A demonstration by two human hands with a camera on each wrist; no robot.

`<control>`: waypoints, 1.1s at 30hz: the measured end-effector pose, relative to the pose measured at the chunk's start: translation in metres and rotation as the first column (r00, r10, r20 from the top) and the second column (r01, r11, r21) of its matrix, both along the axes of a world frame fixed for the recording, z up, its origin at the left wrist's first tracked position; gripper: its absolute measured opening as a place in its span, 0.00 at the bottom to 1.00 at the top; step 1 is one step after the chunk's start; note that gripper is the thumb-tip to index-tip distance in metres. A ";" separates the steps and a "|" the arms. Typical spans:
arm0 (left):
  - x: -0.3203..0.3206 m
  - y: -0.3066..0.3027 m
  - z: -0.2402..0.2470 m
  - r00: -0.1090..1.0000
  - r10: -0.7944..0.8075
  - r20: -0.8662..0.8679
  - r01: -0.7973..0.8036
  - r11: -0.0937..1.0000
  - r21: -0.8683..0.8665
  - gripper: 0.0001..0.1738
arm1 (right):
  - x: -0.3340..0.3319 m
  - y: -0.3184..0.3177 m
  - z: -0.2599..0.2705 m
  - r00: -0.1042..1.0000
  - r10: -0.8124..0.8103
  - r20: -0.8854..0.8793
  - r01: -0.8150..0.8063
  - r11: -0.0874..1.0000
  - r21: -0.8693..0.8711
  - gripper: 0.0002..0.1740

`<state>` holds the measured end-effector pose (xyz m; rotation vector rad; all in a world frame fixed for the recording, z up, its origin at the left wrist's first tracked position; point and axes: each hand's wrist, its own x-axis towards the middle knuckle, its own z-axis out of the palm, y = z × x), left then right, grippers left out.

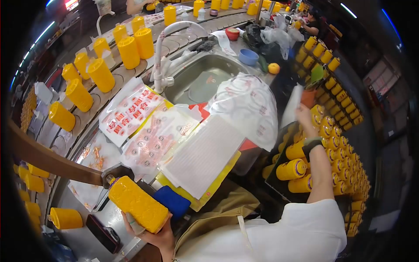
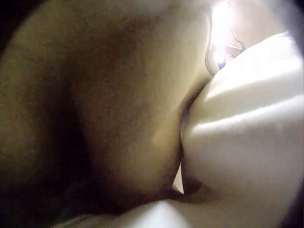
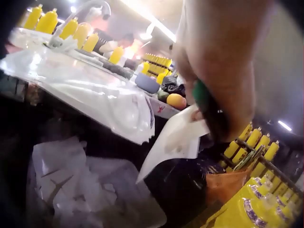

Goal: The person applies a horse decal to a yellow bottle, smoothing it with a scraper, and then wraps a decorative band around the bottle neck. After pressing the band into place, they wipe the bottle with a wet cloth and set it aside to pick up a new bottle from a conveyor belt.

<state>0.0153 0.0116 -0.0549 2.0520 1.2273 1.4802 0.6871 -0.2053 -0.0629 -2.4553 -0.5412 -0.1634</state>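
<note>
In the head view, my left hand (image 1: 159, 238) grips the lower end of a yellow embossed bottle (image 1: 139, 205). The bottle lies tilted, its neck right at a dark fitting (image 1: 114, 172) on the end of a brown bar. Out to the right, my right hand (image 1: 304, 115) pinches a white sheet (image 1: 292, 105). In the right wrist view, that sheet (image 3: 166, 142) hangs curved below the hand (image 3: 216, 71), beside an orange pot-like thing (image 3: 225, 185). Blurred skin and pale cloth (image 2: 247, 123) fill the left wrist view, hiding the left hand's work there.
Printed label sheets (image 1: 135, 115) and a lined white stack (image 1: 204, 155) cover the counter before a sink (image 1: 205, 74) with a tap (image 1: 158, 65). Yellow bottles stand on a conveyor (image 1: 78, 126) and in crates (image 1: 301, 170) at right. A blue pad (image 1: 172, 201) and a phone (image 1: 102, 233) lie near the left hand.
</note>
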 end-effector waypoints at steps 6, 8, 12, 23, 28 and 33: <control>0.003 -0.002 0.014 0.998 -0.011 -0.056 0.010 1.000 -0.024 0.66 | -0.104 0.036 0.061 0.956 0.287 -0.065 -0.286 0.958 0.021 0.18; 0.002 -0.003 0.011 0.999 -0.020 -0.040 0.018 0.999 -0.044 0.66 | -0.139 0.040 0.078 0.879 0.434 -0.197 -0.440 0.898 0.011 0.14; 0.005 -0.003 0.006 0.994 -0.037 0.105 0.047 0.994 -0.101 0.66 | -0.196 0.034 0.081 0.722 0.685 -0.094 -0.684 0.686 -0.250 0.16; 0.002 -0.005 0.011 0.996 0.036 -0.083 -0.037 0.999 -0.003 0.65 | -0.204 0.026 0.060 0.671 0.741 0.022 -0.683 0.629 -0.370 0.08; 0.000 -0.003 0.011 0.995 0.031 -0.095 -0.028 0.999 0.029 0.65 | -0.203 0.032 0.065 0.635 0.772 -0.009 -0.728 0.596 -0.339 0.05; 0.003 -0.006 0.015 0.998 0.031 -0.061 -0.035 0.998 -0.053 0.66 | -0.182 0.067 0.087 0.853 0.518 0.065 -0.478 0.825 -0.302 0.08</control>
